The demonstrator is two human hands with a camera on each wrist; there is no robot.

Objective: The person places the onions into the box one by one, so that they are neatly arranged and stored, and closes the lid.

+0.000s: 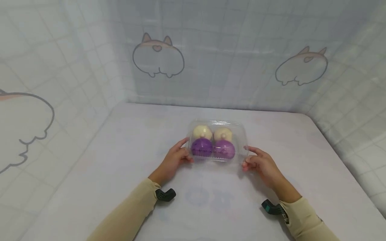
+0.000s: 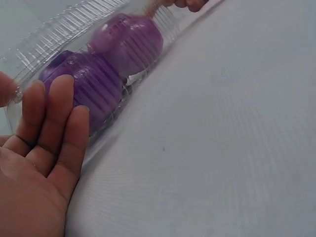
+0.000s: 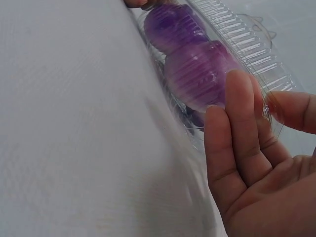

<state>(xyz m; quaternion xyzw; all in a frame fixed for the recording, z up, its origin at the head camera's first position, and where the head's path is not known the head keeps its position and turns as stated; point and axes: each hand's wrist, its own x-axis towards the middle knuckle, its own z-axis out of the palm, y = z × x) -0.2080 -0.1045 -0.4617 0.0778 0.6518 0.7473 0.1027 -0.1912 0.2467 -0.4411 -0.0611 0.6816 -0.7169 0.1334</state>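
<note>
A clear plastic clamshell box [image 1: 240, 134] is near the middle of the table. Inside it, two pale yellow round pieces [image 1: 202, 131] with small knobs lie behind two purple ones, a darker one [image 1: 201, 147] on the left and a lighter one [image 1: 224, 149] on the right. My left hand [image 1: 176, 156] holds the box's left edge, with a fingertip at the rim and several fingers against the front wall. On the opposite side, my right hand [image 1: 261, 164] pinches the right edge in a similar way. Whether the lid is fastened, I cannot tell.
A pale white cloth [image 1: 199, 197] covers the table under the box. Grid-patterned curtains [image 1: 229, 67] with cartoon animal drawings surround the table at the back and both sides. Each wrist carries a small dark device [image 1: 165, 194] near the sleeve.
</note>
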